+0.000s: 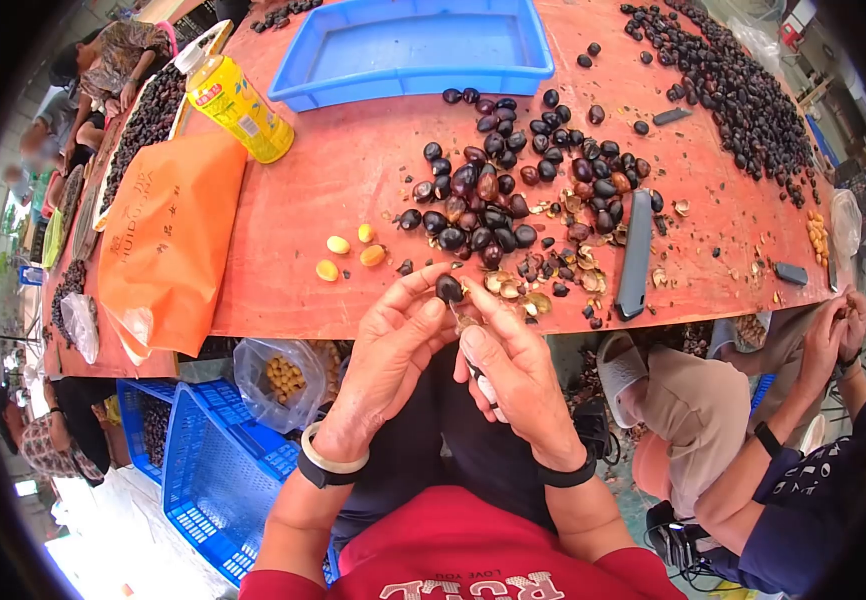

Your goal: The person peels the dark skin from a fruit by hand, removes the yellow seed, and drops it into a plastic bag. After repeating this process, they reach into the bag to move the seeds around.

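My left hand (393, 345) is closed on a dark, glossy nut (449, 289), pinched between thumb and fingertips just off the table's near edge. My right hand (515, 375) grips a small knife (486, 388) with a pale and dark handle. Its thin blade points up at the nut, mostly hidden by my fingers. On the red table beyond lies a heap of dark nuts (483, 205), with broken shells (538, 285) at its near side. Several peeled yellow kernels (373, 255) lie to the left.
A blue tray (413, 88) stands at the back, beside a yellow bottle (243, 110) and an orange bag (168, 240). A grey knife handle (635, 255) lies right of the shells. Blue crates (218, 480) stand below left. A co-worker (803, 440) sits at right.
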Demonstrator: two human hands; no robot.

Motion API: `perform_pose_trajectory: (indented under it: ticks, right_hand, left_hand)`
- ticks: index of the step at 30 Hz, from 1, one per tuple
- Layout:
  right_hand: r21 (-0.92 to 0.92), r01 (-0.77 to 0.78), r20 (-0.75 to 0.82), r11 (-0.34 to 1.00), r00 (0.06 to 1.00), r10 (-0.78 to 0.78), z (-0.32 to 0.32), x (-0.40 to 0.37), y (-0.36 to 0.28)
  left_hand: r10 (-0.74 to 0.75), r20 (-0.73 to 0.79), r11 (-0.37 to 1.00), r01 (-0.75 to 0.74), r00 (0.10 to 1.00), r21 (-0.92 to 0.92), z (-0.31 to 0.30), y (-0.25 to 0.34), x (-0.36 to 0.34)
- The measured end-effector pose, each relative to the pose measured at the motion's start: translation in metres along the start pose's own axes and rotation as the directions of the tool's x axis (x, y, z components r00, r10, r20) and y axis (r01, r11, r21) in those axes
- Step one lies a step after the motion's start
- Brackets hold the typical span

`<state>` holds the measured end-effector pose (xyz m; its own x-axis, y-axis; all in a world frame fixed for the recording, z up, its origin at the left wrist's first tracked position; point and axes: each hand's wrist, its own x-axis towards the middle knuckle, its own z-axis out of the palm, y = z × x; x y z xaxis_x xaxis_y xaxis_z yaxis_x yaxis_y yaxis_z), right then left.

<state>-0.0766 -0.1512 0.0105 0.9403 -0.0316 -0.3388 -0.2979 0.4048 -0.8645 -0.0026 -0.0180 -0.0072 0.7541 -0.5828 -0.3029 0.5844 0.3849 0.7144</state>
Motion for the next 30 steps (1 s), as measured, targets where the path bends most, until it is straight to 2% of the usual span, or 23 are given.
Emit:
perform_pose_trajectory:
  ticks: [4, 14, 21, 27, 30]
  right_hand:
    - [0.026, -0.011, -0.024, 1.0, 1.0, 0.012, 0.0, -0.001, 0.0]
    - [0.029, -0.009, 0.016, 1.0, 1.0, 0.008, 0.0, -0.003, 0.0]
    - [0.01, -0.029, 0.004, 1.0, 1.0, 0.029, 0.002, -0.004, -0.001]
    - [0.025, 0.001, -0.038, 1.0, 0.999, 0.0, 0.006, -0.002, 0.001]
    - [-0.039, 0.048, -0.057, 0.998, 0.997, -0.051, 0.005, 0.001, 0.003]
  left_hand:
    - [0.038, 0.0, 0.997, -0.038, 0.999, 0.066, 0.003, -0.001, -0.001]
    - [0.016, -0.031, 0.999, -0.014, 0.999, 0.053, 0.002, -0.002, -0.001]
    - [0.083, -0.044, 0.993, -0.078, 0.996, 0.09, 0.002, -0.005, 0.0]
    - [0.19, -0.042, 0.971, -0.181, 0.981, 0.155, 0.003, -0.012, 0.001]
    - [0.222, -0.05, 0.963, -0.211, 0.974, 0.167, 0.004, -0.013, 0.002]
